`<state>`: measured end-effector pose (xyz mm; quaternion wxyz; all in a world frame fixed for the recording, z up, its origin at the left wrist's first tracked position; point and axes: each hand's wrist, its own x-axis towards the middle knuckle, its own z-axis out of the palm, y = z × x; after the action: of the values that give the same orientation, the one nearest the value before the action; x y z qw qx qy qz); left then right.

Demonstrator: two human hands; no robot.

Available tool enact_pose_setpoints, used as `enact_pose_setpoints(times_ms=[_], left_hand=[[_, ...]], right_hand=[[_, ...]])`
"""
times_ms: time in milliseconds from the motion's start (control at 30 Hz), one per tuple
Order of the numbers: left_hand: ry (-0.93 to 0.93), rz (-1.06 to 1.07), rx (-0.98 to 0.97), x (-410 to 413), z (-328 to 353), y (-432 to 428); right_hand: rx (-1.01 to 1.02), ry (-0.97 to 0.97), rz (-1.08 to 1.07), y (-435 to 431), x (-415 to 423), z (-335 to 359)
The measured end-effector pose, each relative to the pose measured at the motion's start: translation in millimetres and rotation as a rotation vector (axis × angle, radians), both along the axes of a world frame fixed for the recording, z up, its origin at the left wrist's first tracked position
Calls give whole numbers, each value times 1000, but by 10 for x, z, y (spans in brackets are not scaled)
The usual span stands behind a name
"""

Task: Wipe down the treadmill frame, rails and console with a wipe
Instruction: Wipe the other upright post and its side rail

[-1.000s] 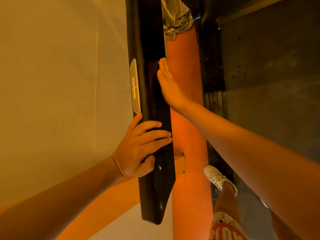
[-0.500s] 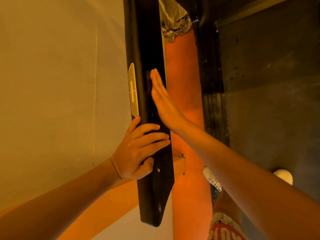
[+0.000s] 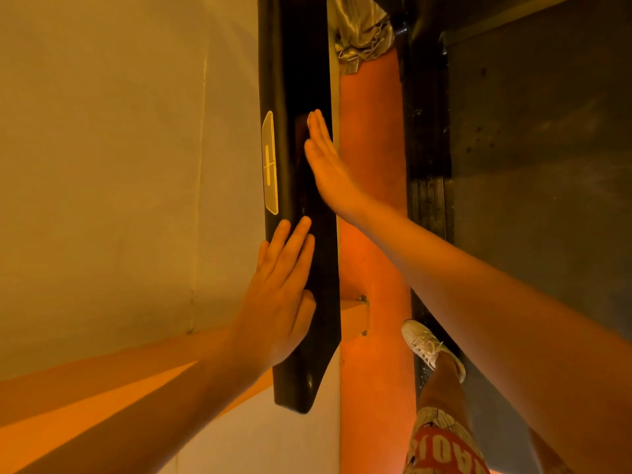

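Note:
A black padded treadmill handrail runs from the top of the view down to its end near the middle, with a yellow label on its left face. My left hand rests on the rail's lower part, fingers straight and pointing up along it. My right hand presses flat against the rail's right face higher up, fingers straight. A small white sliver shows at its fingertips, perhaps the wipe; the rest is hidden under the palm.
An orange frame post stands right of the rail. A crumpled silvery cloth hangs at the top. The dark belt and ribbed side strip lie right, with my white shoe on the strip. A plain wall fills the left.
My left hand has uncurled from round the rail and now lies flat along it. My right hand slid from the rail's edge onto its right face.

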<state>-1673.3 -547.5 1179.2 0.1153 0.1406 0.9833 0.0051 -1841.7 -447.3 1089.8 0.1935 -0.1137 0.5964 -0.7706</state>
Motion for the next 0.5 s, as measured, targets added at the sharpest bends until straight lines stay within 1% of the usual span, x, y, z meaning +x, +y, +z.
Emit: enact_pose_setpoints(times_ms=[100,200,300,500], left_hand=[[2,15,-1,47,-22,13],[7,-15,-43,46,-32,18],[11,-20,-53,44,-44,24],[25,-21,-53,44,-57,30]], right_hand=[[-2,-49,-17,-6,-148,35],[-36,-25,-4,5,60,-82],[-17,-4,30,14,227,-243],[-16,-114,-54,-68,-249,-48]])
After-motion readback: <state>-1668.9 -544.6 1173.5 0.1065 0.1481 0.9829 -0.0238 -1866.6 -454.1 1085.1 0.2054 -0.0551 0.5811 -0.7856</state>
